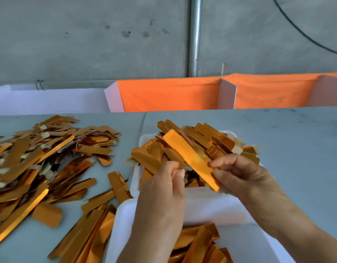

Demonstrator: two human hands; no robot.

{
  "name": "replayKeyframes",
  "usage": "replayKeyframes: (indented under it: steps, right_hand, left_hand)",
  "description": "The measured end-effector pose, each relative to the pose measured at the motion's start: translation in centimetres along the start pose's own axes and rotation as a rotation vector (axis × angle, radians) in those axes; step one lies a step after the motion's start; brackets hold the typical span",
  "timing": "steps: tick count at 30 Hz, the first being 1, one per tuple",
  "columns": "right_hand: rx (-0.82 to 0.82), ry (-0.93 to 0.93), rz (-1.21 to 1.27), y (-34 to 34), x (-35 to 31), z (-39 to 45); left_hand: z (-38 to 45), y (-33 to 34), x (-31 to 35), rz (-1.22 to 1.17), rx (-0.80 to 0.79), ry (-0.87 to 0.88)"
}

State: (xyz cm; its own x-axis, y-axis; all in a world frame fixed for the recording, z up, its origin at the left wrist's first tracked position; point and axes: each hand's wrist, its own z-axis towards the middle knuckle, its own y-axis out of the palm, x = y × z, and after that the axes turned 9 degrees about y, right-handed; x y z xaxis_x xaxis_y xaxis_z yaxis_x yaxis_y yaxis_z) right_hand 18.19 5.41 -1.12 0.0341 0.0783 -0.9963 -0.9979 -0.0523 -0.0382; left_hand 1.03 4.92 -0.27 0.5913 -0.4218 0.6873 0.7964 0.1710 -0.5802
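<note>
A shiny orange-gold card strip (pixel 188 156) is held tilted above a white tray (pixel 135 179) heaped with similar strips. My right hand (pixel 245 177) pinches the strip's near end between thumb and fingers. My left hand (pixel 164 186) is just left of the strip with its fingers curled, the fingertips at the strip's left edge; whether they grip it is hidden. A second white tray (pixel 122 211) close to me holds several more gold strips.
A large loose pile of gold strips (pixel 40 158) covers the grey table on the left, with stray strips (pixel 99 202) near the trays. Orange cloth bins (pixel 169 93) with white dividers stand behind the table against a concrete wall. Bare tabletop (pixel 287 133) lies to the right.
</note>
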Motion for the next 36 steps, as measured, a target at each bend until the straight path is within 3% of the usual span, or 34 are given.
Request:
replayKeyframes:
  steps: [5,10,17,20,25,36]
  right_hand:
    - [-0.194,0.059,0.024,0.8,-0.4,-0.8]
    - [-0.084,0.102,-0.029,1.4,-0.4,-0.8]
    - [0.006,0.116,-0.247,1.0,-0.4,-1.0]
    - [0.019,0.093,-0.132,0.6,-0.4,-0.8]
    - [0.017,0.065,0.112,0.1,-0.6,-0.6]
    - [0.055,-0.063,0.114,0.2,-0.8,-0.5]
  left_hand:
    - [0.1,0.2,0.3,-0.450,0.045,-0.193]
    - [0.0,0.9,1.5,-0.712,0.011,-0.274]
    - [-0.5,1.0,1.5,-0.430,-0.032,-0.274]
    - [-0.5,0.9,1.8,-0.333,-0.120,-0.291]
    - [-0.7,1.3,2.6,-0.173,-0.220,-0.170]
    - [-0.8,1.4,1.3,-0.008,-0.204,0.087]
